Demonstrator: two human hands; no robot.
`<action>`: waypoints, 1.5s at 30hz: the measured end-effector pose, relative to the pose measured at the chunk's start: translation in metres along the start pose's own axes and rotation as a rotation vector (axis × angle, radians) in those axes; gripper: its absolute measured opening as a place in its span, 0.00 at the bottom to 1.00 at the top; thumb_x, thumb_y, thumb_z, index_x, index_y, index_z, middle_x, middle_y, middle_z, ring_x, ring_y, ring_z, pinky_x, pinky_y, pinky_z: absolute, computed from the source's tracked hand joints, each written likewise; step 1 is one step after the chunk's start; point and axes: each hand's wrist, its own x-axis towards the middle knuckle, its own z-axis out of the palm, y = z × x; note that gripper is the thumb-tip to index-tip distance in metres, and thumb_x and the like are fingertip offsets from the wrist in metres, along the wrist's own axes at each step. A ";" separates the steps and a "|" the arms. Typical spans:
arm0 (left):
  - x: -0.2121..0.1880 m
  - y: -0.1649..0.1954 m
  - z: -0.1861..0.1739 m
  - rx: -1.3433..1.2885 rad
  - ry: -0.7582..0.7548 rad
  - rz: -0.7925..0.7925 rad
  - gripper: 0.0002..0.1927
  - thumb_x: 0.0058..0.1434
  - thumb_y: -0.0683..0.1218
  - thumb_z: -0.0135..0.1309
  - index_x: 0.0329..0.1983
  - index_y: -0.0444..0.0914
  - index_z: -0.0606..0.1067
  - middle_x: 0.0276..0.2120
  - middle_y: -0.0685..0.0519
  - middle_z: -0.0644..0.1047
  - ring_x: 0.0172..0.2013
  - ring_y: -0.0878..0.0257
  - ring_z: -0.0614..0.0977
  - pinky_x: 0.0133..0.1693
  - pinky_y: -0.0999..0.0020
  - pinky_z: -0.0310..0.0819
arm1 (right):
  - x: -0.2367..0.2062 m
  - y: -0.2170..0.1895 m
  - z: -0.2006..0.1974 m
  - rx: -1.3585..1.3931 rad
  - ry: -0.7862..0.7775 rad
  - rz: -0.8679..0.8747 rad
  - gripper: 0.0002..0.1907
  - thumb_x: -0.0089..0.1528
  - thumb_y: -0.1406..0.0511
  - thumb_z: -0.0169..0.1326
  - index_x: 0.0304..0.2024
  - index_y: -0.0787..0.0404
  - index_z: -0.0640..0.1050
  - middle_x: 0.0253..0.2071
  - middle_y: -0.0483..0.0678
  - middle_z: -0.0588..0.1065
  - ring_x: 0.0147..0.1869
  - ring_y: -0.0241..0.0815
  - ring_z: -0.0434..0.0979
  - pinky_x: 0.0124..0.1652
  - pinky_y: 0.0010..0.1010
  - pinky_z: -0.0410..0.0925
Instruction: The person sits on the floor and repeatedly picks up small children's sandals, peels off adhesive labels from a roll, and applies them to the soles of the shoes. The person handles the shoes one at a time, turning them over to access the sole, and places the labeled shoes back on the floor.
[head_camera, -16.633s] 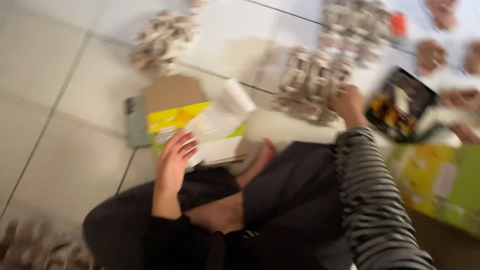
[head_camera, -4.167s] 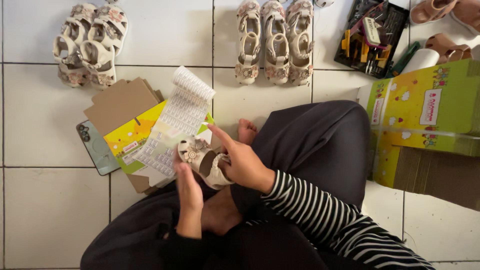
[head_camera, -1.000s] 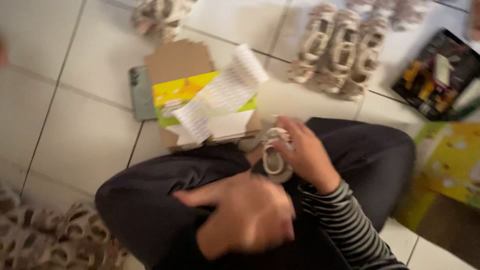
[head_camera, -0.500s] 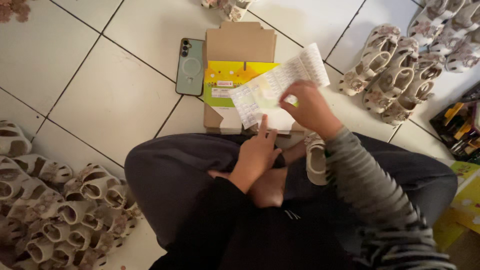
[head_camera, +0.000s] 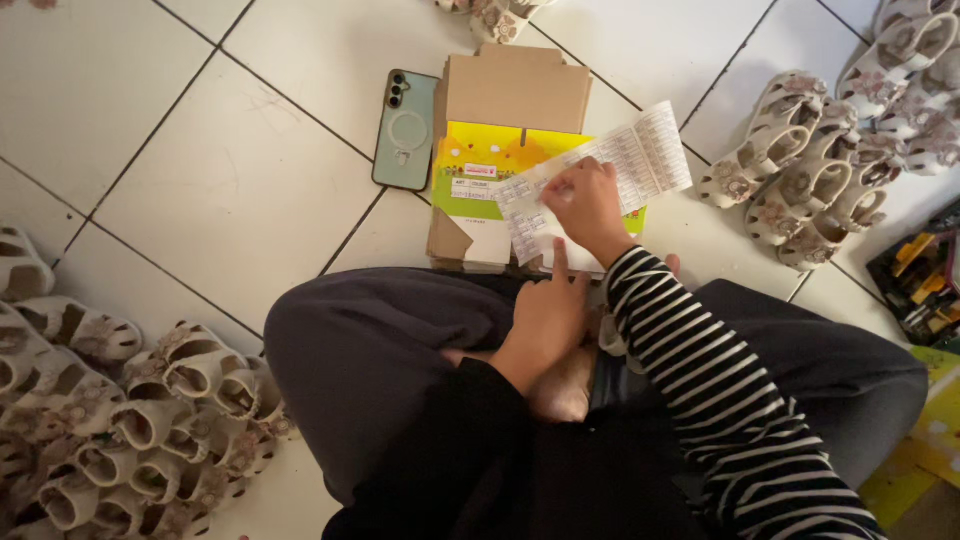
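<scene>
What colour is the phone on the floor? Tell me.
Pale green phone, seen best in the head view.

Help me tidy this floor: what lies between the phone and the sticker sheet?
In the head view, the flattened cardboard box with its yellow printed panel lies between the phone and the sticker sheet.

I'm looking down at what seems a home packing spot for footwear, set on a white tiled floor (head_camera: 250, 190), with heaps of small beige sandals (head_camera: 110, 400), flattened cardboard boxes (head_camera: 515, 95) and a sticker sheet (head_camera: 640, 160).
</scene>
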 end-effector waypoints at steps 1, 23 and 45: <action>0.000 0.001 -0.001 0.019 0.003 0.011 0.23 0.54 0.50 0.60 0.53 0.39 0.76 0.68 0.23 0.59 0.26 0.49 0.85 0.29 0.55 0.79 | -0.001 -0.003 0.001 -0.011 0.023 0.001 0.08 0.54 0.61 0.67 0.29 0.58 0.85 0.38 0.55 0.77 0.51 0.56 0.71 0.56 0.48 0.61; -0.001 0.000 -0.007 -0.007 -0.093 -0.024 0.24 0.55 0.54 0.59 0.53 0.40 0.73 0.70 0.28 0.58 0.28 0.46 0.85 0.29 0.53 0.80 | 0.021 0.022 0.003 0.204 -0.030 0.261 0.27 0.42 0.62 0.74 0.38 0.59 0.73 0.31 0.51 0.73 0.37 0.51 0.75 0.39 0.41 0.69; -0.018 0.019 -0.061 -0.290 0.122 -0.003 0.22 0.64 0.53 0.58 0.57 0.38 0.73 0.52 0.45 0.74 0.39 0.44 0.82 0.38 0.50 0.76 | -0.112 0.098 -0.220 0.270 -0.172 0.408 0.19 0.66 0.59 0.55 0.55 0.65 0.77 0.44 0.51 0.79 0.47 0.40 0.78 0.46 0.33 0.71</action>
